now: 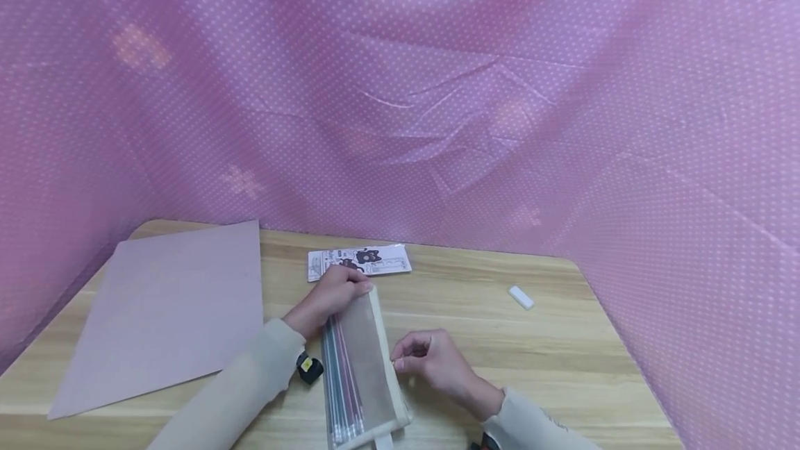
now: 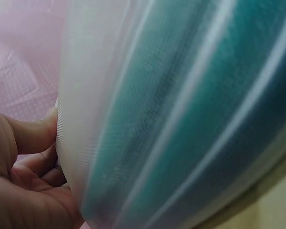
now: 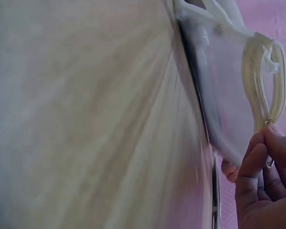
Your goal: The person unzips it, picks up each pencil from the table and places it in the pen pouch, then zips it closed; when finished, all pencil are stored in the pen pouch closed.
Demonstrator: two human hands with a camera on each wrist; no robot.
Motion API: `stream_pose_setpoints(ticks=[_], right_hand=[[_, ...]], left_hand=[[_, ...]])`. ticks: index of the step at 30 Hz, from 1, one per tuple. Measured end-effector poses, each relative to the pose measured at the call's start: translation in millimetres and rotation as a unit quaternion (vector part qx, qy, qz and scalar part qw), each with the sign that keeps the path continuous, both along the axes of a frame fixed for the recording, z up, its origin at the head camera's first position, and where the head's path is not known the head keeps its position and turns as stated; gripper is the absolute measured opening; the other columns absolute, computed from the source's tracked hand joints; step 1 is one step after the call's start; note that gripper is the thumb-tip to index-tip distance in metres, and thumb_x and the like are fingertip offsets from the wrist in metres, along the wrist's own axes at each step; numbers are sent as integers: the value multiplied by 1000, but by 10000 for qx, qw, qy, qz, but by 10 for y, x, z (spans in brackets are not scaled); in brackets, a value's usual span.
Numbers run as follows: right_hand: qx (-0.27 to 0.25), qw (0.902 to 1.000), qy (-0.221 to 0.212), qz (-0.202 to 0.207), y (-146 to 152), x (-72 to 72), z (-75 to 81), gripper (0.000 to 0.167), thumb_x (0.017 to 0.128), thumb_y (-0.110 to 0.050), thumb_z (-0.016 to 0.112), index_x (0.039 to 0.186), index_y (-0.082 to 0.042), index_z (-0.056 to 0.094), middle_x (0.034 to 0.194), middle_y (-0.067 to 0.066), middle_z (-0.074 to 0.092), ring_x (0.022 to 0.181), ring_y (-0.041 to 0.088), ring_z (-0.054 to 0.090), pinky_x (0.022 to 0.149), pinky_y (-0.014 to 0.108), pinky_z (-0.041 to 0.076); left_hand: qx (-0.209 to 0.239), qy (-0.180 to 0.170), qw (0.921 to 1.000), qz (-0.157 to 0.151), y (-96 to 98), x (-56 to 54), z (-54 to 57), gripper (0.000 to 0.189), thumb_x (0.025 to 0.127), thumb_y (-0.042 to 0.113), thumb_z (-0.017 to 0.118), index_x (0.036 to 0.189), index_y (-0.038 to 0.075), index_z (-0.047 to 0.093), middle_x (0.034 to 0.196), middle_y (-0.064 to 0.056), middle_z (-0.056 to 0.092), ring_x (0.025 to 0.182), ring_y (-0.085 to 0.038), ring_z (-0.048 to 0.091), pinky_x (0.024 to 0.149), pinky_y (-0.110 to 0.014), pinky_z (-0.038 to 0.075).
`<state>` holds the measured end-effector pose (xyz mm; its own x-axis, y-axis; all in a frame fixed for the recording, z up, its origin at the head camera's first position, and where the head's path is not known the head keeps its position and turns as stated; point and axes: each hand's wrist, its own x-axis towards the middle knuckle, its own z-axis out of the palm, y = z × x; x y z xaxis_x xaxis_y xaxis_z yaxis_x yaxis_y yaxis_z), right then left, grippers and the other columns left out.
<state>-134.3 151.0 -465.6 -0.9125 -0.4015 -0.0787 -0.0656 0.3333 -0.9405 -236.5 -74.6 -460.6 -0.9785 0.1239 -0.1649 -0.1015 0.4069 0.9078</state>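
A translucent zip pencil pouch [image 1: 362, 342] with cream edging is propped over the table, several teal and pink pencils [image 1: 342, 394] showing through its side. At its far end my left hand [image 1: 334, 297] grips the corner; in the left wrist view, thumb and fingers [image 2: 35, 136] pinch the clear edge. My right hand [image 1: 437, 363] pinches the zipper pull [image 3: 270, 163] partway along the top edge. In the right wrist view the zipper [image 3: 251, 78] gapes in a loop between the slider and the pouch's near end. A pale tab [image 1: 383, 442] hangs at that end.
Behind my left hand lies a packaged card set [image 1: 387, 260] with black cat drawings. A small white eraser-like block [image 1: 521, 297] is at the right. A large pale board [image 1: 169, 318] covers the table's left side. Pink dotted cloth [image 1: 437, 89] surrounds the wooden table [image 1: 562, 353].
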Motion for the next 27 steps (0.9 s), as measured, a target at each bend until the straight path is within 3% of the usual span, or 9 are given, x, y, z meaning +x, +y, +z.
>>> stream_pose_setpoints(ticks=[4, 12, 18, 22, 27], right_hand=[[-5, 9999, -48, 129, 15, 107, 0, 11, 81, -3, 77, 91, 1, 74, 84, 18, 73, 67, 5, 62, 61, 18, 53], [71, 9980, -86, 630, 72, 386, 51, 9, 80, -6, 79, 87, -2, 75, 83, 20, 75, 66, 2, 62, 62, 17, 50], [-92, 9961, 70, 873, 105, 466, 69, 9, 81, -8, 77, 88, -3, 74, 84, 22, 72, 67, -3, 55, 61, 14, 45], [-448, 9948, 9, 919, 125, 475, 32, 17, 87, -6, 71, 100, 3, 67, 98, 28, 66, 82, 3, 62, 75, 18, 52], [-987, 9938, -266, 447, 168, 475, -16, 41, 92, -8, 67, 127, 7, 54, 130, 34, 56, 116, 22, 64, 98, 23, 52]], left_hand=[[-22, -11, 10000, -77, -27, -25, -24, 25, 94, 22, 67, 111, 5, 73, 115, -14, 70, 91, -20, 63, 74, -25, 49], [-75, 194, 9997, 122, -103, -72, -28, 21, 95, 21, 67, 108, 7, 75, 113, -13, 71, 93, -21, 63, 75, -25, 49], [-65, 66, 9999, 72, -78, -41, -27, 23, 94, 23, 68, 109, 6, 74, 116, -14, 70, 93, -21, 63, 73, -25, 50], [-14, 133, 9997, 223, -102, -30, -30, 22, 94, 22, 67, 109, 7, 74, 117, -13, 70, 94, -20, 63, 74, -25, 51], [207, 187, 9993, 257, -162, -39, -15, 26, 95, 21, 66, 113, 4, 73, 119, -16, 70, 96, -21, 64, 75, -25, 52]])
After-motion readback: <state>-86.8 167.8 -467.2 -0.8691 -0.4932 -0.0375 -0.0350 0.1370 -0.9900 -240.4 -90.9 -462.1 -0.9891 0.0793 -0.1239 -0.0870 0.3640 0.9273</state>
